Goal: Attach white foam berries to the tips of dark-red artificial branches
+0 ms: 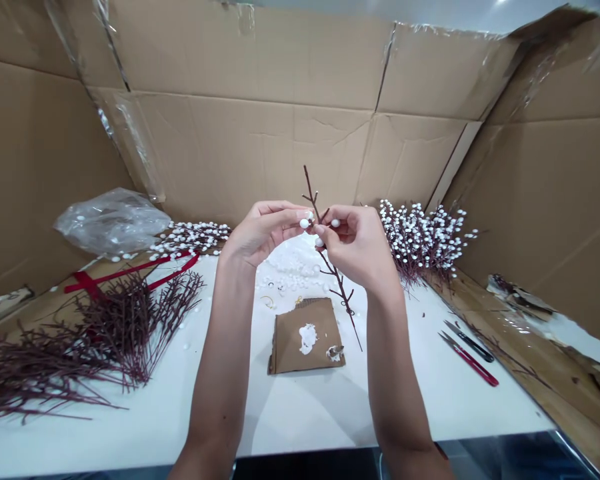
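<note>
A thin brown artificial twig [336, 277] is held up in the middle, slanting from upper left to lower right with short side stubs. My right hand [357, 243] is closed, pinching the twig between thumb and fingers. White berries [335, 223] show at its fingertips and under its thumb. From the left, my left hand [263, 233] meets the twig, its thumb and forefinger pinched on a small white berry [304, 223]. Below lies a cardboard square [290, 340] with a smear of white paste [308, 339] on it. The exact contact between fingertips and stem is partly hidden.
Bare brown twigs [125, 320] are heaped at left, near red ribbon [173, 270] and a clear plastic bag [113, 223]. White-berried stems [423, 237] stand at back right. Loose white berries [295, 267] lie behind the cardboard. Two snips [473, 360] rest at right. Cardboard walls [260, 133] enclose the table.
</note>
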{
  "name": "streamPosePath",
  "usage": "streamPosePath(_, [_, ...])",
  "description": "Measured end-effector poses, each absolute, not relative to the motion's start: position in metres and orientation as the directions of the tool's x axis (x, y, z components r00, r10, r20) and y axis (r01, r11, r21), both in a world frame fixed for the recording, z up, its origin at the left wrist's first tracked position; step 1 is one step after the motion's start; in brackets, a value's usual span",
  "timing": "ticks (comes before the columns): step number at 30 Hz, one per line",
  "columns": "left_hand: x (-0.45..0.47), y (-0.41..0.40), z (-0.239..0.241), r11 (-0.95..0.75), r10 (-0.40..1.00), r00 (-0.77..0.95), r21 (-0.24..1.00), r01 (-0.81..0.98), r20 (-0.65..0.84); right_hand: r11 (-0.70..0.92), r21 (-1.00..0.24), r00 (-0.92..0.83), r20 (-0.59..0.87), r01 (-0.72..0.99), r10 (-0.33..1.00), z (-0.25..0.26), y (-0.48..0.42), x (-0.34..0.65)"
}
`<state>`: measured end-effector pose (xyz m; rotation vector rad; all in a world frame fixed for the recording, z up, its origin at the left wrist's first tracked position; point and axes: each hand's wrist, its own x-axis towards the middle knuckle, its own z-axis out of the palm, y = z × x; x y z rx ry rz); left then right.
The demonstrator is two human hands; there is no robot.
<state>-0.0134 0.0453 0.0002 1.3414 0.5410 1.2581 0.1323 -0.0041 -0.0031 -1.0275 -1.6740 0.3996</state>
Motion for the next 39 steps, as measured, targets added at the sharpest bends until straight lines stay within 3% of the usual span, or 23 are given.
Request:
streamPosePath(15, [-0.011, 0.052, -0.003, -0.15, 0.86, 0.409, 0.918, -0.367, 0.304, 0.573, -0.645, -0.038, 0.647, 0.506, 0.761, -0.004, -0.005, 0.135])
streamPosePath(27, [0.009, 0.051, -0.004, -0.11, 0.876, 0.384, 0.896, -0.431, 0.292, 0.553, -0.562, 0.038, 0.722, 0.614, 0.691, -0.004, -0.003, 0.14])
streamPosePath(39, [0.019, 0.051, -0.008, -0.147, 0.889, 0.329, 0.879, -0.454, 0.318, 0.536, -0.597, 0.085, 0.711, 0.597, 0.698, -0.005, 0.001, 0.145])
